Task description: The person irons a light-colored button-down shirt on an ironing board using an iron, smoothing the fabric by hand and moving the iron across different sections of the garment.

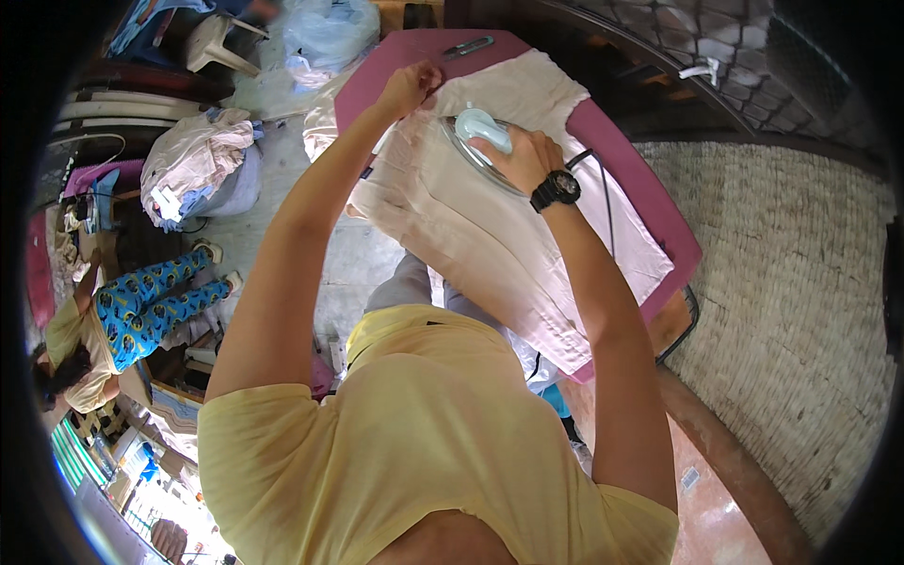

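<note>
A pale pink cloth garment [452,202] lies spread over an ironing board with a dark pink cover [626,155]. My right hand [527,165], with a black watch on its wrist, is wrapped round the handle of a clothes iron [482,127]. The iron has a pale blue-green body and rests on the cloth in the upper middle of the board. At the garment's far left edge, my left hand [411,89] has its fingers closed on the cloth. A pair of thread snips [468,47] lies on the far end of the board, beyond both hands.
A black cord [605,202] runs over the board's right part. To the left are a bundle of clothes [198,169], a plastic bag [330,33] and a white stool [226,45]. Another person [141,320] is at the far left. A brick wall [772,311] stands right.
</note>
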Demonstrator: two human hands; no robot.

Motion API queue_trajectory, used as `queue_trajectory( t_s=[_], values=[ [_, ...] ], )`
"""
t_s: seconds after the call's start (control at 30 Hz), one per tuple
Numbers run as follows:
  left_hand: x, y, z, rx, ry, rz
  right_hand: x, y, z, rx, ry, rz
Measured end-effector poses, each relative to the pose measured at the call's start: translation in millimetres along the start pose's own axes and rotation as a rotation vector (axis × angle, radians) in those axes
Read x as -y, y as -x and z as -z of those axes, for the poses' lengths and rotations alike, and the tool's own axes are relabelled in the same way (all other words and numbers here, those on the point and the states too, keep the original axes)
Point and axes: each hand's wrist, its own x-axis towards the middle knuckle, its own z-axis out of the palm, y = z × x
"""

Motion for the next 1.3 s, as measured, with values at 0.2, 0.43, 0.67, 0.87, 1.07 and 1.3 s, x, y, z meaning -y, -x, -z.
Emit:
queue_trajectory(
  t_s=[0.2, 0.43, 0.67, 0.87, 1.07, 1.3],
  values=[
    [19, 63, 62, 0.042, -0.611, -0.12, 14, -26, -18, 0.002, 0.087, -0.107],
    [28, 45, 42, -0.03, -0.036, 0.123, 27, -46, -34, -0.012, 0.1, -0.166],
    [8, 57, 18, 0.006, -0.107, 0.103, 18, -14, -11, 0.047, -0.128, -0.287],
    [22, 64, 16, -0.108, 0.176, 0.064, 47, -51, -30, -0.027, 0.009, -0.323],
    [23, 86, 17, -0.166, 0.084, 0.059, 56, -84, -43, 0.028, 0.072, -0.248],
    [31, 98, 19, -0.222, 0.245, 0.082, 79, -95, -51, 0.025, 0.01, -0.23]
  ],
)
